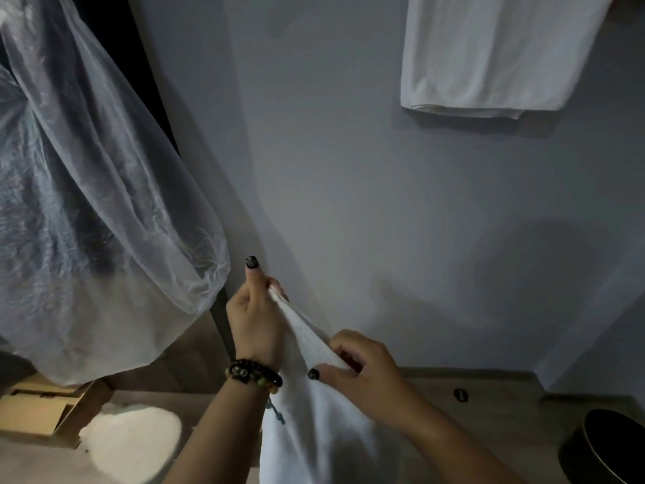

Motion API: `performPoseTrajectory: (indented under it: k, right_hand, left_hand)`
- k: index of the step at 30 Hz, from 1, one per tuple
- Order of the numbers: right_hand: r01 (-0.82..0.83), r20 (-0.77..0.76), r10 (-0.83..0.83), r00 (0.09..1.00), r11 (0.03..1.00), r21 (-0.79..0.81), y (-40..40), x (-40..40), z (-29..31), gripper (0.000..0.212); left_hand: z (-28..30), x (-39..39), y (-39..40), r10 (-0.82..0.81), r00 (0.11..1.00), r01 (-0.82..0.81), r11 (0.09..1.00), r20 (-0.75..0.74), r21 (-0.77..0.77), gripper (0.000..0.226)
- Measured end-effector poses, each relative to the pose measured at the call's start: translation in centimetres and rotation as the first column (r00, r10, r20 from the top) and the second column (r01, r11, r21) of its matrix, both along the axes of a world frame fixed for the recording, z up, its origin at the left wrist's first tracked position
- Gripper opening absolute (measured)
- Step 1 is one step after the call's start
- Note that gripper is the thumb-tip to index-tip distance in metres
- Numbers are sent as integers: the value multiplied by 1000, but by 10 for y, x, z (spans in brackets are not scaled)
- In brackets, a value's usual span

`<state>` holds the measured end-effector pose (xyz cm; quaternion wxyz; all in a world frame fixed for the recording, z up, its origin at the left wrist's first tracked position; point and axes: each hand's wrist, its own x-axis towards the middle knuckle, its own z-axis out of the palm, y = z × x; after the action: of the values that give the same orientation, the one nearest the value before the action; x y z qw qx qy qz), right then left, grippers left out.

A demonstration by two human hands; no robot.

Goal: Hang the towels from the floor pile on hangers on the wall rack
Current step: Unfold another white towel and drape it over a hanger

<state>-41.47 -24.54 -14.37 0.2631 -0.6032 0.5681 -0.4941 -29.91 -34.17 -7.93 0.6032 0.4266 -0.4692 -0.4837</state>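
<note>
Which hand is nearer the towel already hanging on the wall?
Right. The right hand pinches the held towel lower down, on the hanging towel's side. The left hand grips the held towel's corner farther left.

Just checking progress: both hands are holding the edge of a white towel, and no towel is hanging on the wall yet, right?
Not quite. The head view shows a white hung towel already on the wall. The left hand and right hand do hold the held towel by its edge.

I'm seeing a dim grey wall, a clear plastic sheet hanging left, wooden floor, a black bin sitting bottom right.
</note>
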Motion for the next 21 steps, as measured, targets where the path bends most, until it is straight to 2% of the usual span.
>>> performPoseTrajectory:
  k: [1,3,4,6,8,10,12,16,17,21]
  right_hand:
    - [-10,-47,12,999,999,50,0,-3,-8,43]
    - [7,-107,17,994,976,217,2,-11,-29,50]
    - [37,-96,-11,995,960,277,5,-16,-37,52]
    - [140,-12,-143,990,951,274,9,-27,-50,57]
    - [233,17,-242,970,948,219,9,-37,-53,58]
    - [251,1,-255,967,950,188,9,-43,-47,59]
    - [232,-2,-235,972,960,156,8,-46,-39,61]
    - [237,-5,-238,971,968,86,10,-49,-28,56]
    - [267,-5,-268,964,962,63,10,-49,-25,55]
    - [472,-39,-473,880,881,-35,10,-48,-13,26]
  left_hand:
    - [2,4,-5,21,1000,-22,999,16,25,51]
    - [8,14,-13,73,980,-77,997,186,15,41]
    - [8,20,-19,93,977,-100,995,190,29,41]
    - [18,30,-22,96,982,-111,990,163,85,40]
    - [23,36,-20,115,976,-123,992,185,37,41]
    - [21,41,-16,64,998,-64,995,7,71,50]
    - [22,46,-13,0,980,26,991,-201,128,50]
    - [20,57,-16,-49,957,79,993,-287,92,46]
    - [19,58,-16,-52,960,76,994,-275,77,47]
    - [12,56,-14,-62,964,90,991,-259,96,51]
